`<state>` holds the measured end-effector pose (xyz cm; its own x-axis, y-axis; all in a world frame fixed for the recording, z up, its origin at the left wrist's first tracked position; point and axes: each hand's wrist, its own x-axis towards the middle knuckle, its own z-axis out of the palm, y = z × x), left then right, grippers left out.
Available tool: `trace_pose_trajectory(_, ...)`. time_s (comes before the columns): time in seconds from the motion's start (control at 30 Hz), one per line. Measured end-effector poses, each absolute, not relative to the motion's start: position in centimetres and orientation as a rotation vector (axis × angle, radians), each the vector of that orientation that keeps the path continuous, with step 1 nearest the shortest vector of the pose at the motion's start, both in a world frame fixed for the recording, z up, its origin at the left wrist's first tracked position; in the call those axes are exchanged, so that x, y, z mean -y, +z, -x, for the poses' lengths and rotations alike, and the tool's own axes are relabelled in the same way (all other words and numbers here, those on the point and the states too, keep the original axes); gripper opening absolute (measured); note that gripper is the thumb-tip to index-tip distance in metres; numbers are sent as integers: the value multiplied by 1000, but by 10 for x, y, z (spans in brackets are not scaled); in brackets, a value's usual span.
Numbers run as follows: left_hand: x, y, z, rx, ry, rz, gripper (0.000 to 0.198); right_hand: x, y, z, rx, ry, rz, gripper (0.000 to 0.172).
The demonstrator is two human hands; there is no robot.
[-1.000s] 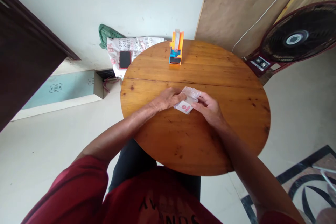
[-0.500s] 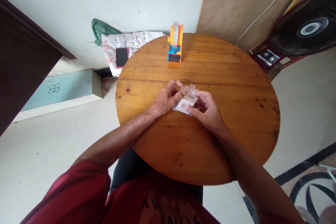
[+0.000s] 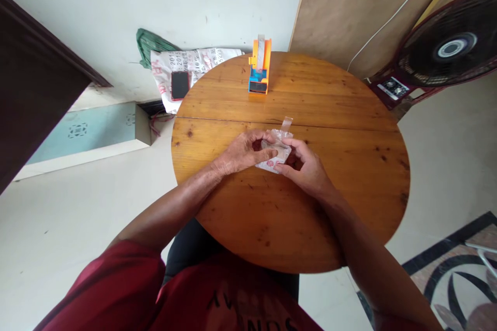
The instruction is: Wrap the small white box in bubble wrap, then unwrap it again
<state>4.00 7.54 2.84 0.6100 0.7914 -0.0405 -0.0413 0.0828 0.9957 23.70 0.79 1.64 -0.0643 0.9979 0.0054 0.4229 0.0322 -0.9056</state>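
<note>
A small white packet with red print, wrapped in clear bubble wrap (image 3: 272, 164), is between my hands over the middle of the table. My left hand (image 3: 246, 151) grips its left side, thumb across the top. My right hand (image 3: 305, 165) pinches the right side between thumb and fingers. At the far end of the wrap a strip of clear tape (image 3: 287, 124) sticks out away from me. Beyond, an orange and blue tape dispenser (image 3: 259, 70) with a roll of clear tape stands near the table's far edge.
The round wooden table (image 3: 267, 227) is in front of me. A dark phone (image 3: 180, 85) lies on a printed white sack (image 3: 163, 64) behind its left edge, with a green bag (image 3: 153, 44) beside it. A large fan (image 3: 446, 46) stands at the right.
The far flap of the wrap and its tape strip now extend farther from me. My left fingers have come down onto the wrap, and the thumb lies flatter across the packet.
</note>
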Motion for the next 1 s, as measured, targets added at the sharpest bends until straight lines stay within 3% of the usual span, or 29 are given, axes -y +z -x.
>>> trace_pose_trajectory(0.2,-77,25,-37,-720,666,-1379,40,-9,23,-237,1708,895,1531,53)
trace_pose_trajectory(0.37,-78,26,-37,-684,626,-1352,41,-6,23,-236,1631,1001,1447,65)
trace_pose_trajectory(0.53,-77,31,-36,-707,613,-1377,42,-6,24,-236,1687,933,1482,56)
trace_pose_trajectory(1.0,-80,27,-34,-733,596,-1541,38,-10,30,-236,1760,949,1484,51)
